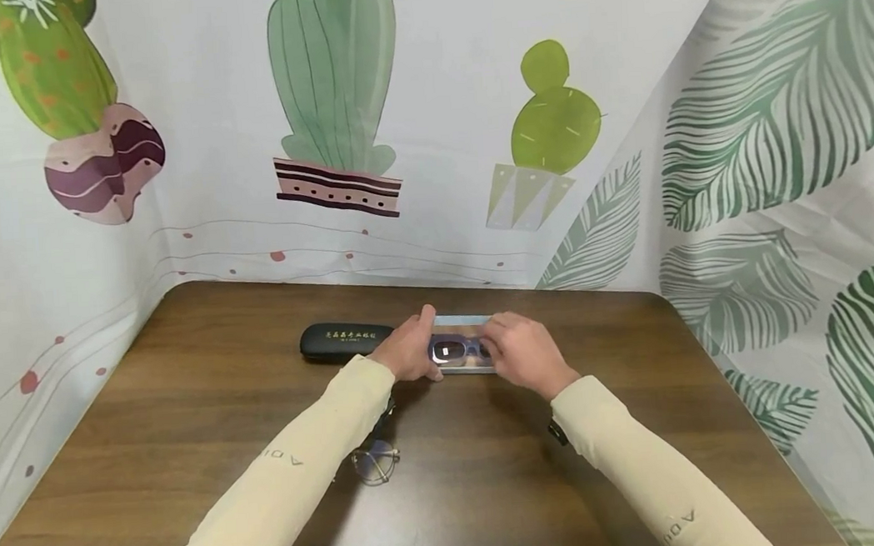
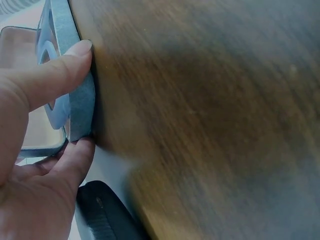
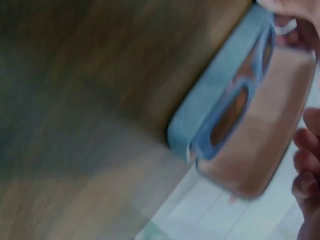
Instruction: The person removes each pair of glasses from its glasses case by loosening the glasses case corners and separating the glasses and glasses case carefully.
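A light-blue glasses case [image 1: 467, 370] stands opened on the table, its inside pinkish-beige. Blue-framed sunglasses [image 1: 451, 351] with dark lenses lie in it. My left hand [image 1: 409, 347] grips the case's left end, thumb across the front wall and fingers round the end, as the left wrist view shows. Over the right end is my right hand [image 1: 524, 353], covering part of the sunglasses in the head view. In the right wrist view its loosely curled fingers [image 3: 306, 157] are close beside the rim of the raised lid [image 3: 260, 135], with nothing seen between them.
A black glasses case [image 1: 347, 340] with gold lettering lies just left of the left hand. Thin round-framed eyeglasses [image 1: 376, 462] rest nearer the front, beside the left forearm. Behind the wooden table [image 1: 451, 506] hangs a cactus-print cloth [image 1: 443, 122].
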The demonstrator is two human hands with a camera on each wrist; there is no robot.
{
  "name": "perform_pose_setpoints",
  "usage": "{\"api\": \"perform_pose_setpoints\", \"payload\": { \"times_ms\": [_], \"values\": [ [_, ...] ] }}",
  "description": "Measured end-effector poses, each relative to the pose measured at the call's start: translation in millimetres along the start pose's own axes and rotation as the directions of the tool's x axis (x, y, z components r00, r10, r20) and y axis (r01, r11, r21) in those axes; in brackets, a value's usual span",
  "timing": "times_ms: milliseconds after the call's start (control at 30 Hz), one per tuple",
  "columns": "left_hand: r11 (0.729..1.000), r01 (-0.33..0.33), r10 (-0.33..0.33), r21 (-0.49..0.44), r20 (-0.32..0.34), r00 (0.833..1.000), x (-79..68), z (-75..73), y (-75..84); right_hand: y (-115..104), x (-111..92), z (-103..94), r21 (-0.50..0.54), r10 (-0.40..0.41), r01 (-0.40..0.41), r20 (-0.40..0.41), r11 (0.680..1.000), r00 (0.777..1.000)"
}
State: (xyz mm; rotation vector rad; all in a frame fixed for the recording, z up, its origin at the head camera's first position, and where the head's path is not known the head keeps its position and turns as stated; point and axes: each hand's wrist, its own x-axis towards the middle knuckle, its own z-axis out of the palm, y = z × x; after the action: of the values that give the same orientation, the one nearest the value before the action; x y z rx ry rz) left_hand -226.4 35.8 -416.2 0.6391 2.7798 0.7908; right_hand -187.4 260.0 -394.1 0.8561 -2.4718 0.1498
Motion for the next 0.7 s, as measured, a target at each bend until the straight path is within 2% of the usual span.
{"api": "perform_pose_setpoints", "payload": {
  "times_ms": [67,133,267,533,700],
  "values": [
    [1.0,-0.003,0.003,0.0,-0.003,1.0,0.1,0.1,-0.5,-7,2,2.4,0.007,-0.026,0.025,0.087,1.0,0.996],
    [1.0,-0.003,0.003,-0.01,0.002,1.0,0.1,0.1,-0.8,-12,4,5.7,0.008,-0.018,0.016,0.166,1.0,0.986],
    [1.0,-0.007,0.007,-0.016,0.012,1.0,0.6,0.6,-0.7,-17,9,12.8,-0.02,0.031,-0.026,0.261,0.999,0.965],
    [1.0,-0.023,0.023,-0.012,0.0,1.0,2.8,2.7,-2.9,-21,13,24.7,-0.147,0.125,-0.078,0.344,0.986,0.931],
    [1.0,-0.02,0.02,-0.011,0.001,1.0,3.4,3.3,-4.6,-22,14,30.6,-0.173,0.162,-0.112,0.309,0.978,0.937]
  ]
}}
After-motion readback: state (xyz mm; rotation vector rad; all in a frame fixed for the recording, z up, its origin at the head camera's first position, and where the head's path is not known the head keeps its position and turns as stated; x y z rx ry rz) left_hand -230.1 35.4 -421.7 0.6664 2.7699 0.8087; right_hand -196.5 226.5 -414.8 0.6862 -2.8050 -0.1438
